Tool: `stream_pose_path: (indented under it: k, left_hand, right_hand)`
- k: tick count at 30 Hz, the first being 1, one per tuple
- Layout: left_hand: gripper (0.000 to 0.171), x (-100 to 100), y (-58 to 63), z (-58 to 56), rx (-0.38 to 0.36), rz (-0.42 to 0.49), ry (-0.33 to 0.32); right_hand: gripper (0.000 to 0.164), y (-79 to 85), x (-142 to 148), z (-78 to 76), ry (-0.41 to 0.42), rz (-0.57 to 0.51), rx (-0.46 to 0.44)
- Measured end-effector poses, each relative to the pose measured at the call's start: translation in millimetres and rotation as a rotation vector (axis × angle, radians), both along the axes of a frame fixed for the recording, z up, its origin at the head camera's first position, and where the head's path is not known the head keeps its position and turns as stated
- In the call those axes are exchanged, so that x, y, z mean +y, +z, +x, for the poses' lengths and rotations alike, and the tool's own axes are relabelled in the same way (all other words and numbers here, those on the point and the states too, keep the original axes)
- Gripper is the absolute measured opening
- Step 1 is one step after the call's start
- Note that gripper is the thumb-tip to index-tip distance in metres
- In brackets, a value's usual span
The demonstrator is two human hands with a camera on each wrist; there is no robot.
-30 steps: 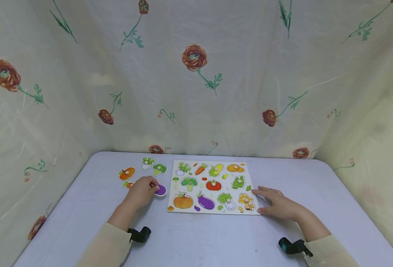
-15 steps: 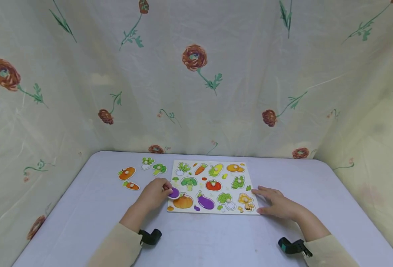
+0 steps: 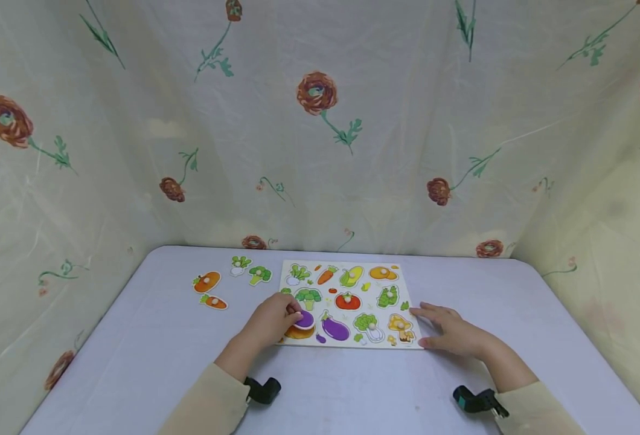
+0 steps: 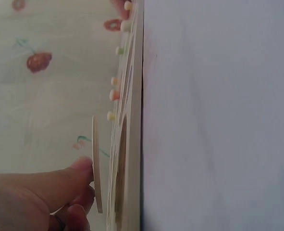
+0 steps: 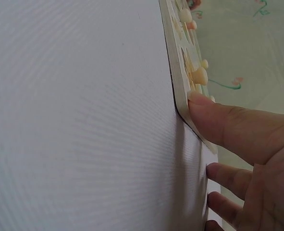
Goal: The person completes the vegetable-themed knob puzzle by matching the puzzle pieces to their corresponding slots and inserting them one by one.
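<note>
My left hand (image 3: 271,318) pinches a purple eggplant puzzle piece (image 3: 305,320) by its back, over the lower left of the vegetable puzzle board (image 3: 373,302). Edge-on in the left wrist view, the eggplant piece (image 4: 97,166) stands off the board, with a gap between them. It partly covers the pumpkin picture (image 3: 300,333); the eggplant picture (image 3: 335,327) lies just to its right. My right hand (image 3: 453,331) rests at the board's right edge with fingers spread. In the right wrist view its thumb (image 5: 218,120) touches the board's corner, and the other fingertips meet the tablecloth.
Left of the board lie loose pieces: a pumpkin (image 3: 206,282), a carrot (image 3: 215,302), a white radish (image 3: 240,266) and a broccoli (image 3: 260,275). Several knobbed pieces, such as the tomato (image 3: 348,302), sit in the board. A flowered curtain (image 3: 385,181) surrounds the table.
My left hand has carried the eggplant piece rightward from beside the board to over its lower left, uncovering the carrot piece. My right hand has stayed put.
</note>
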State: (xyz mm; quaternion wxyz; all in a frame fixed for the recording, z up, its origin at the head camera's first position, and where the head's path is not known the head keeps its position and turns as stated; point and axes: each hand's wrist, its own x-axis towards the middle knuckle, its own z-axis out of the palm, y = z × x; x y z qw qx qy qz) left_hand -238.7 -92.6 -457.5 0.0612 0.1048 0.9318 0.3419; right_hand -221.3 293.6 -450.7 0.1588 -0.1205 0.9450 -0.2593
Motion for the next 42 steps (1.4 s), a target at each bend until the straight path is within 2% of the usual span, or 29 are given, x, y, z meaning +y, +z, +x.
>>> stream_pose_path:
  k: [6, 18, 27, 42]
  left_hand:
    - [0.009, 14, 0.1, 0.6, 0.018, -0.024, -0.047]
    - [0.01, 39, -2.1, 1.7, -0.004, -0.024, -0.1]
    - [0.011, 52, -4.6, 4.0, -0.028, -0.04, -0.096]
    - [0.013, 59, -6.5, 3.1, -0.034, -0.08, -0.106]
  right_hand:
    - [0.075, -0.8, 0, 0.1, 0.003, -0.005, 0.007]
    - [0.075, 1.8, 1, 1.0, 0.01, -0.011, 0.01]
    - [0.074, -0.6, 1, 0.6, 0.005, -0.009, -0.007]
    - [0.074, 2.0, -1, 2.0, 0.008, -0.018, -0.002]
